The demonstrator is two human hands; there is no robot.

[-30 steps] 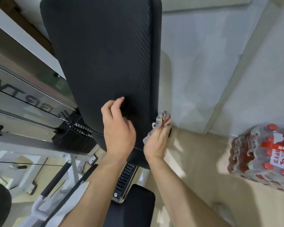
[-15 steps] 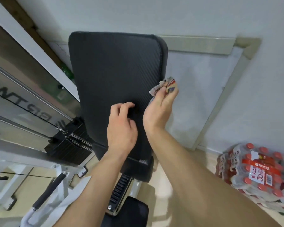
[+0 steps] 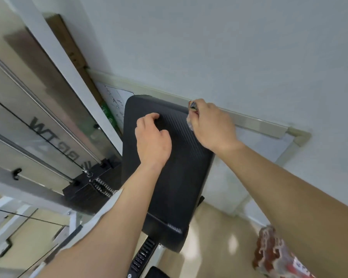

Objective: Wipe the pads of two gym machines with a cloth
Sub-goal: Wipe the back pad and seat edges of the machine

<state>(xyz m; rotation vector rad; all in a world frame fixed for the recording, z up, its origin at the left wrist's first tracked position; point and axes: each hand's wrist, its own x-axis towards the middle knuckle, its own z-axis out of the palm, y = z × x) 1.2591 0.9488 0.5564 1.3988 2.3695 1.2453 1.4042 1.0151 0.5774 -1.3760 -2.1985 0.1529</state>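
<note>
The wipe of the first machine's back pad (image 3: 175, 177) looks under way. At centre frame the right hand (image 3: 211, 127) is closed around a bunched cloth (image 3: 191, 111), pressing it at the pad's upper right corner. The left hand (image 3: 152, 139) rests curled on the pad, holding nothing. Next, I judge, the cloth needs dragging across the ribbed face. The weight stack (image 3: 82, 193) sits lower left, a whiteboard (image 3: 259, 145) leans against the wall behind, and bottled drinks (image 3: 273, 255) lie on the floor at lower right.

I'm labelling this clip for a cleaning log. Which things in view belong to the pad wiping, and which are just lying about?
Part of the job:
- black back pad
- cloth, bunched in the right hand at the pad's top right edge
- left hand, resting on the pad

Just lying about:
- pack of red-capped bottles on the floor
- weight stack
- whiteboard against the wall
</note>
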